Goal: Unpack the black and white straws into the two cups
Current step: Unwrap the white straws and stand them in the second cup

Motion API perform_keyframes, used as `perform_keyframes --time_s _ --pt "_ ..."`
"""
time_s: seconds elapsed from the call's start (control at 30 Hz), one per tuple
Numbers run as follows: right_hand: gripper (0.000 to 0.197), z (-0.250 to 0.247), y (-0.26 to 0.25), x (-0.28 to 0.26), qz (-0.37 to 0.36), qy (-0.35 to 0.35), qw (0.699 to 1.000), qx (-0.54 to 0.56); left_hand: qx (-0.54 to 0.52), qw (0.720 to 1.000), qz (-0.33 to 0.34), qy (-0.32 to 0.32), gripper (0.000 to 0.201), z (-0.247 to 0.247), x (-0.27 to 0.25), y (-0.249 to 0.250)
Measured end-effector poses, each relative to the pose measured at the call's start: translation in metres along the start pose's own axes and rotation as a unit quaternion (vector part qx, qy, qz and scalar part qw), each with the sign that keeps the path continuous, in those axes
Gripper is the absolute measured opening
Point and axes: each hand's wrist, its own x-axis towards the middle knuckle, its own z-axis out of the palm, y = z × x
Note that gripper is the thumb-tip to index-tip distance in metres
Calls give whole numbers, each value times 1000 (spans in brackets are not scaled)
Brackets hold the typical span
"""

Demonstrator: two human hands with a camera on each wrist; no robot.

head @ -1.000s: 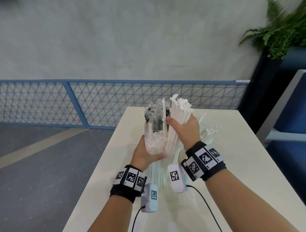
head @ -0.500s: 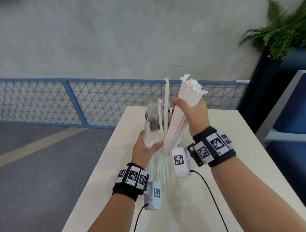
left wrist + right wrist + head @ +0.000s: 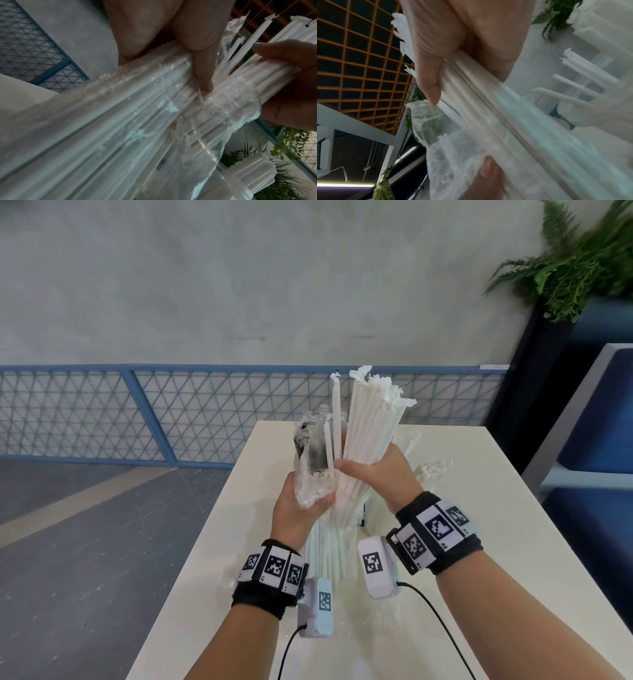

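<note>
Plastic bag [image 3: 313, 491] sits pinched in my left hand [image 3: 296, 515] nearest me; at one o'clock my right hand [image 3: 378, 474] is wrapped round the white straws [image 3: 370, 436]; their long axis runs upright, toward twelve, so they should slide out upward.

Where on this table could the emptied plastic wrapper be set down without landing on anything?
Bare table lies right of the right hand, toward the right edge, and in a strip left of the left hand. The middle is crowded: straw bundle, plastic wrapper, more straws behind.
</note>
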Motion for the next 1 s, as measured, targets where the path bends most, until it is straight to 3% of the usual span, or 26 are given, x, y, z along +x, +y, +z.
perform_keyframes --time_s 0.2,0.37,0.57,0.77,0.9,1.0 --pt "42 10 13 0 54 -31 998 -29 12 1000 2 -10 39 -1 0 2" --pt "23 19 8 3 35 50 998 -1 24 1000 5 -1 42 -3 1 -1" --pt "34 9 -10 25 63 185 972 128 18 1000 -11 2 46 -7 3 -4" --pt "24 -7 -18 32 90 233 942 226 20 999 -16 25 55 -9 8 -7" --pt "10 -12 -17 31 113 250 930 244 43 998 -12 34 47 -5 9 -7" --pt "12 -17 -16 30 110 254 925 260 54 998 -9 34 45 -3 9 -7"
